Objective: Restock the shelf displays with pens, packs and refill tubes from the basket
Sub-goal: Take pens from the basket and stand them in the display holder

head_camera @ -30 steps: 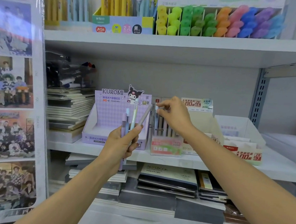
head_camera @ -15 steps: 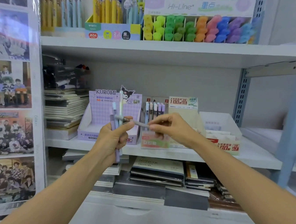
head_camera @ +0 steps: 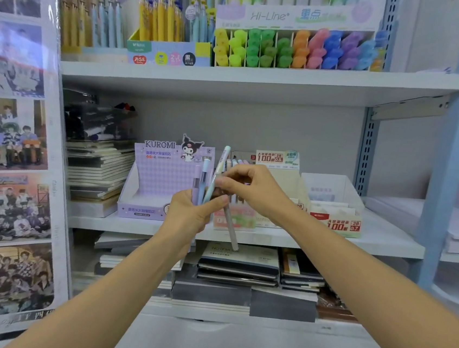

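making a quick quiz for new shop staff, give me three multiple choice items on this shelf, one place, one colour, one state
1. Where does the KUROMI box stand? A top shelf B middle shelf C floor
2. Colour of the leftmost highlighters? A yellow B red C black
3. The grey tube is: A lying flat B pinched, slanting down C boxed
1 B: it sits below the highlighters' shelf. 2 A: that end row is yellow. 3 B: the right hand pinches it; the left hand holds other tubes.
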The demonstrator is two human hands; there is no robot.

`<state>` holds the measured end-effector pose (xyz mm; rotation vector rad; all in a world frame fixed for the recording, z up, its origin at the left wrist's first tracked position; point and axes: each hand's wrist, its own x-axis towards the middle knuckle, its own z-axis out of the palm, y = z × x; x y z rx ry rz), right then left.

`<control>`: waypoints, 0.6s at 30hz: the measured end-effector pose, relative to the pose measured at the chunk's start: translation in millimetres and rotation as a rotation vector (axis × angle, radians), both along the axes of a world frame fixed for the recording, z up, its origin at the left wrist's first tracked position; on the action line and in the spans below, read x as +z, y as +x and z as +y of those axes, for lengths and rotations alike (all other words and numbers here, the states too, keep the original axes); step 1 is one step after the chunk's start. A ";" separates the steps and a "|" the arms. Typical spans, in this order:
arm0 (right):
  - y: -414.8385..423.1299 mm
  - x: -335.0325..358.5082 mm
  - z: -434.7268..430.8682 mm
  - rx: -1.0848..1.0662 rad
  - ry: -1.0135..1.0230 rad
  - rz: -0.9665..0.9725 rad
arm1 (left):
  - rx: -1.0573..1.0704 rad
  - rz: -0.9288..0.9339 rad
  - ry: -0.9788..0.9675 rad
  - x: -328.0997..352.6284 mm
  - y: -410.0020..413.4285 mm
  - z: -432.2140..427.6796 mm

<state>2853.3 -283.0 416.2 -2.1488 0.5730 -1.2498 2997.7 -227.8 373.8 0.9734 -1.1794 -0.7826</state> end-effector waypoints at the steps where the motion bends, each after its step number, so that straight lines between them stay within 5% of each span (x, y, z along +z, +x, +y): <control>1: 1.5 0.6 0.1 -0.010 -0.020 0.028 | 0.000 0.002 0.003 0.2 0.0 -1.3; 4: 1.4 4.8 -3.3 -0.076 -0.042 0.006 | 0.025 0.038 0.043 2.9 4.1 -2.8; 10: -11.1 30.2 -28.3 -0.277 -0.061 -0.331 | 0.017 0.131 0.087 1.6 22.3 -13.9; 18: 1.0 11.4 -66.0 -0.403 -0.114 -0.184 | -0.004 0.123 0.016 -12.4 33.0 -24.3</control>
